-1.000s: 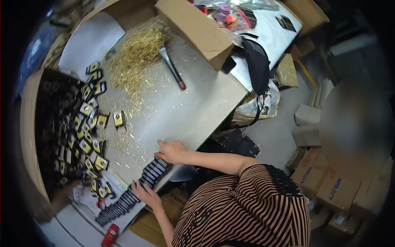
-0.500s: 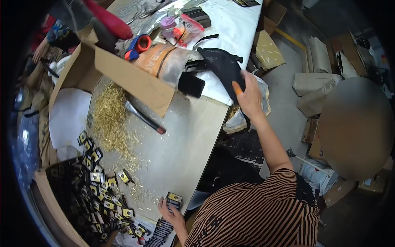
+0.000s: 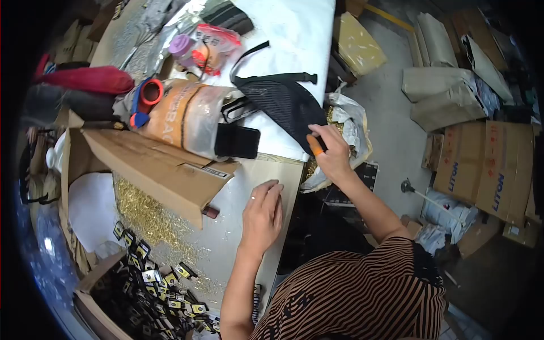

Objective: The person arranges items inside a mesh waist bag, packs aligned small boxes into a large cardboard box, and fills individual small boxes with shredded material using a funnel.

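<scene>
My right hand [image 3: 333, 153] is at the lower end of a black mesh bag [image 3: 283, 102], gripping its edge; an orange cover is on one digit. The bag lies on the white-covered part of the table, its strap and buckle spread out above. My left hand [image 3: 262, 218] is over the bare tabletop with fingers stretched out and nothing in it. Beyond that hand lies a black phone [image 3: 238, 141], beside a clear and orange plastic bag [image 3: 181, 116]. Partly hidden behind my left forearm, a row of small black packs [image 3: 257, 300] lies at the table edge.
A cardboard box [image 3: 153, 164] lies open over a heap of small gold metal pieces [image 3: 150, 212]. Many black and yellow packs [image 3: 170, 294] fill a carton at lower left. A white sack [image 3: 360, 136] with gold pieces stands beside the table. Large cartons [image 3: 484, 170] stand at right.
My left hand has let go of the small packs and moved up the table toward the phone. My right hand stays at the mesh bag. The view has shifted.
</scene>
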`<state>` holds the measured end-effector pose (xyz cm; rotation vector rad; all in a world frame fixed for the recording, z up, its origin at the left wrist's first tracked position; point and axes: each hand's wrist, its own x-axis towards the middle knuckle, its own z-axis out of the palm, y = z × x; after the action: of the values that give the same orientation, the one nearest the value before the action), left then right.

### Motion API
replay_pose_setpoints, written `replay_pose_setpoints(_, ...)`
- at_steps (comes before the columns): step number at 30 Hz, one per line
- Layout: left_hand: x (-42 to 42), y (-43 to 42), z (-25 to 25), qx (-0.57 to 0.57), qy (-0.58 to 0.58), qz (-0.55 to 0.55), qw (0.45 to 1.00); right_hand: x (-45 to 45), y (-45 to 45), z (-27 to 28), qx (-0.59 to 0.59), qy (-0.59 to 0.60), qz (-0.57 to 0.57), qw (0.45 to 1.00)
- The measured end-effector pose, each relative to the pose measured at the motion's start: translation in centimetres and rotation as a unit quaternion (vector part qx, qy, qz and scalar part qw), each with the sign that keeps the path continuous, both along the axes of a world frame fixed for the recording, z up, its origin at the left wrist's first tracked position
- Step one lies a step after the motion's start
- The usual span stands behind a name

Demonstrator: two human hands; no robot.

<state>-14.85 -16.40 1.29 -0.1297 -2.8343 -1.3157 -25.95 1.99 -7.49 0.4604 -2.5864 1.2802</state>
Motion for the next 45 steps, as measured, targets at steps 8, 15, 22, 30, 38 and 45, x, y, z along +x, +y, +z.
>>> replay_pose_setpoints(8, 0.7, 1.7, -2.5, 0.142, -0.214, 0.022, 0.966, 3.8, 2.6, 1.2, -0.152, -0.312, -0.146, 0.926)
replay_pose_setpoints(15, -1.5, 2.4, -3.1, 0.213, -0.265, 0.082, 0.937, 4.7, 0.6, 0.9, -0.219, -0.427, -0.045, 0.876)
replay_pose_setpoints(22, -3.6, 2.1, -3.5, 0.286, -0.272, 0.124, 0.910, 5.6, -2.0, 3.8, -0.054, -0.194, 0.086, 0.976)
replay_pose_setpoints(30, -3.7, -2.3, -6.2, 0.260, -0.283, 0.062, 0.921, 4.9, -3.3, 3.4, -0.007, -0.201, 0.178, 0.963)
replay_pose_setpoints(38, -4.8, 1.4, -4.8, -0.047, -0.045, 0.093, 0.994, 2.0, -0.2, 5.4, 0.086, -0.166, 0.071, 0.980)
replay_pose_setpoints(45, -6.9, 3.1, -4.3, -0.194, 0.031, 0.034, 0.980, 1.0, -0.6, 5.1, 0.077, -0.070, 0.052, 0.993)
